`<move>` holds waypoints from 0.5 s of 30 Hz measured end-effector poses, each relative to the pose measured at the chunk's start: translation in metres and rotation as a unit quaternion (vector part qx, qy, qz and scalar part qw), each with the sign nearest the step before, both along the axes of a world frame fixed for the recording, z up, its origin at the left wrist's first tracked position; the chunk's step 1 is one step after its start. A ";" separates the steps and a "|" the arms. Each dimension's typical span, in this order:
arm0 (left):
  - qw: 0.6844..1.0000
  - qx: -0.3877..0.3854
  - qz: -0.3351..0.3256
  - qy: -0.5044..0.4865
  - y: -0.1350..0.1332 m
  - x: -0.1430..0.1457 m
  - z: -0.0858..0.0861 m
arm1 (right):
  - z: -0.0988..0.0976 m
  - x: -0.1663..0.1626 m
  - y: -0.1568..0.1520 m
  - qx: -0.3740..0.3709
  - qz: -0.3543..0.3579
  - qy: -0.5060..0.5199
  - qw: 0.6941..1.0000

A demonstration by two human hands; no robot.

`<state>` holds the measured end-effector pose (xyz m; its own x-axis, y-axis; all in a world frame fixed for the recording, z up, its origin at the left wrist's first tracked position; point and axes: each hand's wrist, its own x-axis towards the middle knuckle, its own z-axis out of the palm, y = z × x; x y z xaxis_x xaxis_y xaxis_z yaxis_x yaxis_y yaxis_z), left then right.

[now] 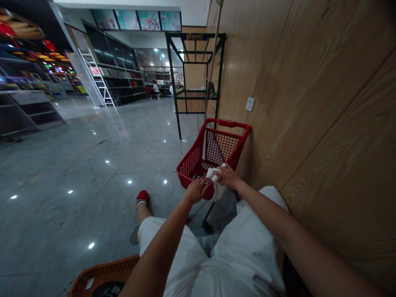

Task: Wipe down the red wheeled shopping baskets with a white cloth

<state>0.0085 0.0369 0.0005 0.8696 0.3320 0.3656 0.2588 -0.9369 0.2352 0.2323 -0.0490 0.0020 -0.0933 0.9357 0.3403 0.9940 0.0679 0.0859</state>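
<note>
A red plastic shopping basket [198,159] on a wheeled stand sits in front of my knees, next to the wooden wall. My right hand [228,176] is closed on a white cloth [217,185] that is pressed against the basket's near rim. My left hand [196,190] grips the same near rim just to the left of the cloth, its fingers curled over the edge. I am seated, with white shorts and a red shoe [142,197] in view below.
A wood-panelled wall [309,103] runs along my right, with a white socket [249,104]. A dark metal rack [198,78] stands behind the basket. An orange basket [102,274] lies at my lower left. Polished grey floor stretches left toward shelves and a ladder [99,78]; people sit far back.
</note>
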 end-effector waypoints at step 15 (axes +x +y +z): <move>0.981 0.013 0.170 0.089 0.013 -0.033 0.014 | -0.005 -0.094 0.038 0.060 -0.053 0.061 0.995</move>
